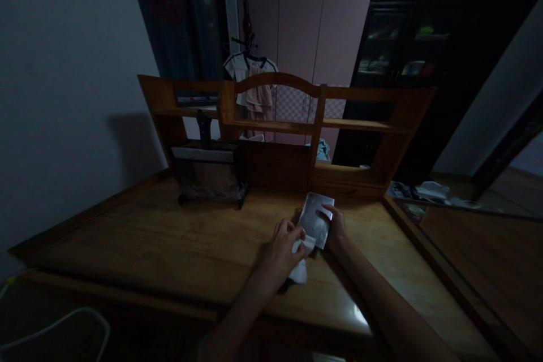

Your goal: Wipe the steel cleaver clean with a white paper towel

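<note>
My right hand (337, 226) grips a flat, silver-grey rectangular piece (314, 216) by its right edge, with a finger lying across its upper face. What kind of thing it is, I cannot make out. At its lower left corner, my left hand (287, 246) is closed on a soft white tissue or cloth (299, 271), part of which hangs below the fingers. One fold of the white material touches or overlaps the lower edge of the grey piece. Under the left hand lies a small dark object, mostly hidden. Both hands are above the wooden desk (203, 254).
A black, boxy appliance (207, 172) on feet stands on the desk at the back left. Behind it rises a wooden shelf unit (275, 124) along the far edge. A raised wooden rim (436, 260) borders the desk's right side. The room is dim.
</note>
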A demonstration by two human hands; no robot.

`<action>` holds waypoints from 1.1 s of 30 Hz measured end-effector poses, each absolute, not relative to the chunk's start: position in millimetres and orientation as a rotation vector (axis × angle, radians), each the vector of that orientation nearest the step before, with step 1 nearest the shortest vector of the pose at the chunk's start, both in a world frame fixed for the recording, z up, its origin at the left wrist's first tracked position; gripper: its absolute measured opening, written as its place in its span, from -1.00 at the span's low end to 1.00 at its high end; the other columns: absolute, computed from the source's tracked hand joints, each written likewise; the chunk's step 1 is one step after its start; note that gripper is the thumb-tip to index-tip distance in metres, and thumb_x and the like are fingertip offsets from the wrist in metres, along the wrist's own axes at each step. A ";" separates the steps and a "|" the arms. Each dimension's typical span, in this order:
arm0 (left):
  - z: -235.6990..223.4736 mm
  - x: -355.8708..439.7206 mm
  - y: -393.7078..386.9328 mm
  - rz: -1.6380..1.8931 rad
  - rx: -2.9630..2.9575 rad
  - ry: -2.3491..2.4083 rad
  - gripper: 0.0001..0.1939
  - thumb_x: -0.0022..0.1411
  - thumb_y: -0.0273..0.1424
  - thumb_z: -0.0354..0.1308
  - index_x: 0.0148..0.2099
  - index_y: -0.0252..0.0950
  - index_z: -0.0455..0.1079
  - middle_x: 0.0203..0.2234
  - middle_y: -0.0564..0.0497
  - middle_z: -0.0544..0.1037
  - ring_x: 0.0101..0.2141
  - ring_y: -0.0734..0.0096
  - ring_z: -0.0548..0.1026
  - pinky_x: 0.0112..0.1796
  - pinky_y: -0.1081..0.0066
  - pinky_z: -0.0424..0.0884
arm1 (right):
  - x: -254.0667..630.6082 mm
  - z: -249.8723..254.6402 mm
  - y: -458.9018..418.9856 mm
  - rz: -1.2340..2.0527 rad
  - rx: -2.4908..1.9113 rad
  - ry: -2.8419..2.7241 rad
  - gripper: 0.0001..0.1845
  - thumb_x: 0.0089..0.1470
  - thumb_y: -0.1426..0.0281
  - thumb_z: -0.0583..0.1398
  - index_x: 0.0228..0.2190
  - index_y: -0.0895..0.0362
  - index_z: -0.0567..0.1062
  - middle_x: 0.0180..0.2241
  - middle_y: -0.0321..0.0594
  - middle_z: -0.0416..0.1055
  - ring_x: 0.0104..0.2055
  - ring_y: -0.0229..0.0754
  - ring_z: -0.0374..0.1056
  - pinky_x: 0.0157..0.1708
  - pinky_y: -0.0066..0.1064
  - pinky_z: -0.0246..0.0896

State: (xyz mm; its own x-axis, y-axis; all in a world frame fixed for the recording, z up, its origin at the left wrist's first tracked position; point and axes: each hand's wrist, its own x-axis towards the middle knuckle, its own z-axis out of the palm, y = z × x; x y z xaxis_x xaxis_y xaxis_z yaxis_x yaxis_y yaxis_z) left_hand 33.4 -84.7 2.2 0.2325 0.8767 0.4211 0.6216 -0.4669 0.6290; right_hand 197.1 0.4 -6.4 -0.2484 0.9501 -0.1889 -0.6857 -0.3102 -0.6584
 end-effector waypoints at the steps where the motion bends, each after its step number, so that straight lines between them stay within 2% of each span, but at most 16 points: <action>1: 1.8 33.8 -85.4 1.099 2.172 1.390 -0.80 0.11 -0.58 0.12 -0.23 -0.20 0.40 -0.24 0.03 0.29 -0.14 0.37 0.35 -0.11 0.43 0.31 | 197.1 -6.9 0.8 1.800 -0.683 -0.538 -0.63 -0.03 0.29 0.13 -0.24 0.27 0.52 -0.34 -0.02 0.58 -0.29 0.02 0.50 -0.21 -0.20 0.41; 8: -4.1 36.6 -89.2 1.130 2.145 1.365 -0.79 0.11 -0.62 0.10 -0.34 -0.21 0.46 -0.23 0.03 0.27 -0.14 0.39 0.34 -0.10 0.43 0.30 | 197.0 -9.9 2.2 1.770 -0.714 -0.535 -0.61 -0.04 0.28 0.14 -0.23 0.28 0.52 -0.36 -0.01 0.58 -0.30 0.03 0.51 -0.21 -0.20 0.42; 13: -1.0 37.3 -93.7 1.159 2.154 1.383 -0.76 0.10 -0.64 0.09 -0.33 -0.20 0.46 -0.20 0.02 0.26 -0.12 0.37 0.34 -0.07 0.38 0.32 | 195.9 -6.0 -0.5 1.768 -0.703 -0.534 -0.63 -0.04 0.28 0.15 -0.24 0.26 0.52 -0.35 0.00 0.58 -0.28 0.05 0.51 -0.24 -0.18 0.42; 19: -3.2 40.5 -106.6 1.086 2.179 1.523 -0.77 0.19 -0.56 0.07 -0.21 -0.14 0.45 -0.11 0.00 0.26 -0.10 0.32 0.35 -0.09 0.36 0.35 | 195.4 -2.6 -2.5 1.781 -0.706 -0.529 -0.63 -0.06 0.30 0.16 -0.25 0.28 0.52 -0.34 0.02 0.58 -0.28 0.05 0.51 -0.24 -0.19 0.42; 22: -10.5 43.8 -112.6 1.029 2.190 1.612 -0.72 0.25 -0.55 0.00 -0.11 -0.11 0.42 -0.02 -0.03 0.23 -0.13 0.33 0.38 -0.12 0.36 0.37 | 196.4 -5.1 -1.6 1.776 -0.739 -0.528 -0.64 -0.04 0.27 0.15 -0.26 0.26 0.53 -0.39 -0.02 0.58 -0.34 0.04 0.51 -0.29 -0.18 0.42; 25: -15.7 45.9 -116.8 0.902 2.245 1.685 -0.65 0.27 -0.56 -0.04 0.00 -0.10 0.38 -0.03 -0.07 0.25 -0.12 0.27 0.39 -0.13 0.32 0.39 | 196.8 -6.3 -0.7 1.770 -0.784 -0.501 -0.65 -0.04 0.27 0.14 -0.27 0.24 0.53 -0.46 -0.06 0.57 -0.40 0.03 0.50 -0.33 -0.16 0.42; 28: -15.9 46.8 -119.6 0.823 2.310 1.729 -0.59 0.25 -0.59 -0.03 0.05 -0.09 0.35 -0.06 -0.08 0.30 -0.09 0.21 0.38 -0.11 0.27 0.38 | 196.1 -5.1 -0.8 1.783 -0.734 -0.509 -0.64 -0.04 0.28 0.14 -0.25 0.25 0.53 -0.41 -0.05 0.58 -0.36 0.04 0.50 -0.31 -0.16 0.42; 33: -14.9 47.2 -123.2 0.843 2.313 1.738 -0.61 0.26 -0.54 0.00 0.08 -0.10 0.34 -0.04 -0.11 0.31 -0.07 0.19 0.38 -0.11 0.26 0.40 | 195.8 -3.4 -1.9 1.778 -0.746 -0.527 -0.64 -0.04 0.28 0.14 -0.25 0.24 0.53 -0.40 -0.04 0.58 -0.38 0.04 0.50 -0.33 -0.17 0.42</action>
